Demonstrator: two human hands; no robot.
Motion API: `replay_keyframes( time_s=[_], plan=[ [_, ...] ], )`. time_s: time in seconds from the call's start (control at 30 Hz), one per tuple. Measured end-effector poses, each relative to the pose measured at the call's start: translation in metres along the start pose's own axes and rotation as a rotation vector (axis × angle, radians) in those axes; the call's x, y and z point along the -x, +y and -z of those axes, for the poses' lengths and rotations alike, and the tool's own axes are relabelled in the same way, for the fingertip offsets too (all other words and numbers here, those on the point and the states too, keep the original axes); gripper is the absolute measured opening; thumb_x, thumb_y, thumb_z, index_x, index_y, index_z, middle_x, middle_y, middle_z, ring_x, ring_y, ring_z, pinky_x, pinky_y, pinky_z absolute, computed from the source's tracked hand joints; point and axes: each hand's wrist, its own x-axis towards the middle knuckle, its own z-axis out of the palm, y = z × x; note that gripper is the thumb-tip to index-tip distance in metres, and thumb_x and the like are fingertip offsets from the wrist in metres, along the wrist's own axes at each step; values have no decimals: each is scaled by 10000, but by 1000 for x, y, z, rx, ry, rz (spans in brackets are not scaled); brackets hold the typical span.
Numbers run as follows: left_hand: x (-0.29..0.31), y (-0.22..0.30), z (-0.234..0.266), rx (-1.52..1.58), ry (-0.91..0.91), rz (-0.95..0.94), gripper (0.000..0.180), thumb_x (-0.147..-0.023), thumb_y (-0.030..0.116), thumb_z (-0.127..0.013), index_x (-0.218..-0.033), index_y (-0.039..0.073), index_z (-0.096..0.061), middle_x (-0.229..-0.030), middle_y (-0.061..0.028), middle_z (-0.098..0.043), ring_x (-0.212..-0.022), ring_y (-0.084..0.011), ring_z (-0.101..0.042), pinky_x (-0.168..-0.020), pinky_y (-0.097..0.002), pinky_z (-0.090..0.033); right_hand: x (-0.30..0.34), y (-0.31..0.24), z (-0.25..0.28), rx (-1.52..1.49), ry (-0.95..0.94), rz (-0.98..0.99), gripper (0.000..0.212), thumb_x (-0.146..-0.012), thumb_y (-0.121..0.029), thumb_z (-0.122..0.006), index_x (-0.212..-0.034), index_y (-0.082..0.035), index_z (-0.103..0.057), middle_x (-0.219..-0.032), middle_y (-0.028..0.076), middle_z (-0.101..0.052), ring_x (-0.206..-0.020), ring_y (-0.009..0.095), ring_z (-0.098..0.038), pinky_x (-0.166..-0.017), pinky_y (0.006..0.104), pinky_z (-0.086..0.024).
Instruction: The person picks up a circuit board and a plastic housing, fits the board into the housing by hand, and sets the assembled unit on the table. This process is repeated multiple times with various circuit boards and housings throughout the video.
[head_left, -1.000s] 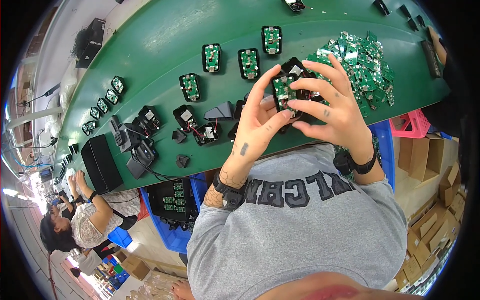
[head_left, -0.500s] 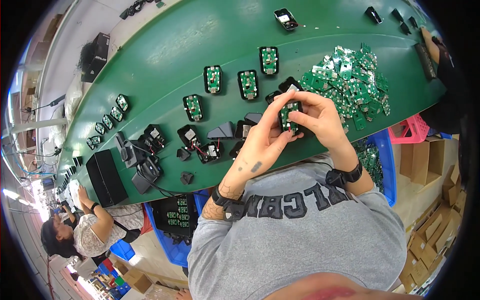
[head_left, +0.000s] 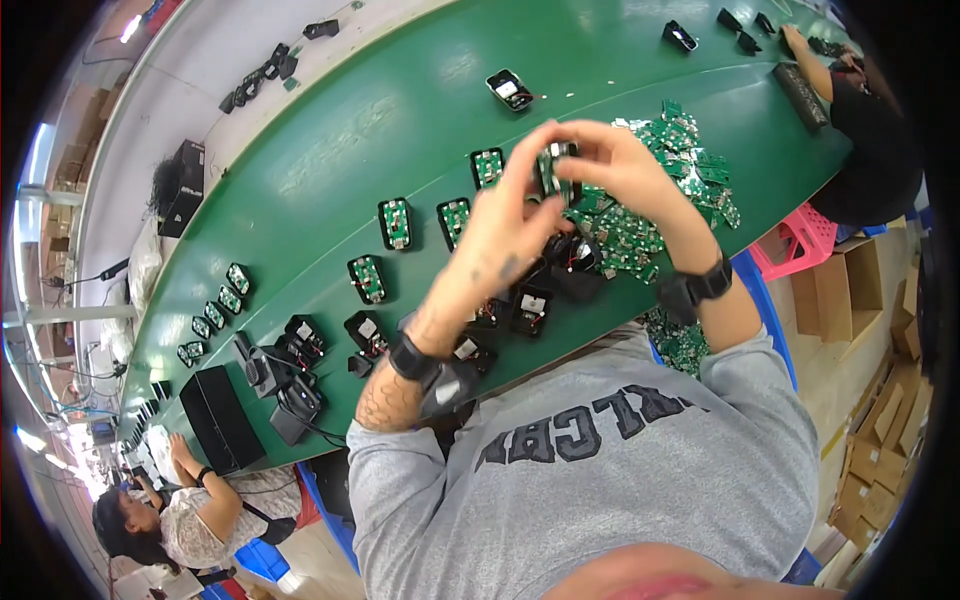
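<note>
Black plastic casing (head_left: 557, 172), rounded and oblong with a green circuit board showing inside, is held between both hands above the smooth green tabletop (head_left: 330, 160). Left hand (head_left: 503, 222): partly closed, its fingers and thumb curved about the near-left side of the casing. Right hand (head_left: 628, 170): fingers bent over the far-right side, its thumb lying near the face of the board; slight blur obscures the exact contacts. Just right of the hands spreads a heap of loose green circuit boards (head_left: 700, 180). To the left, four black oblong trays fitted with green boards (head_left: 395, 223) lie well spaced. Beyond them, near the far edge, rests an open black shell with a white part inside (head_left: 509, 90). At lower left stands a long matte-black box (head_left: 220, 418); at right, below tabletop height, a pink plastic crate (head_left: 800, 240).
</note>
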Motion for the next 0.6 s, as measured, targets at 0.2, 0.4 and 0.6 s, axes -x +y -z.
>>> replay_keyframes(
  time_s=[0.2, 0.4, 0.6],
  plan=[
    [-129, -44, 93, -746, 217, -162, 898, -745, 348, -800, -1454, 47, -338, -1290, -278, -551, -1030, -343, -657, -878, -415, -529, -59, 63, 43, 530, 201, -46, 295, -865, -110, -679, -1136, -13, -615, -1026, 79, -676, -943, 139, -630, -828, 297, -514],
    [-173, -79, 79, -987, 120, -122, 888, -655, 385, -849, -1336, -5, -432, -1258, -278, -561, -1147, -378, -585, -988, -432, -465, -46, 68, 30, 1055, 152, 188, 379, -841, -293, -678, -1118, -37, -644, -1070, 163, -659, -1059, 334, -598, -959, 422, -459],
    [-167, -71, 75, -1005, 252, -143, 674, -681, 333, -803, -1191, -15, -533, -1107, -220, -642, -1075, -360, -615, -911, -421, -499, -19, 28, 86, 855, 302, 90, 416, -860, -281, -676, -1184, -22, -638, -1099, 162, -674, -1015, 321, -637, -907, 388, -494]
  ],
)
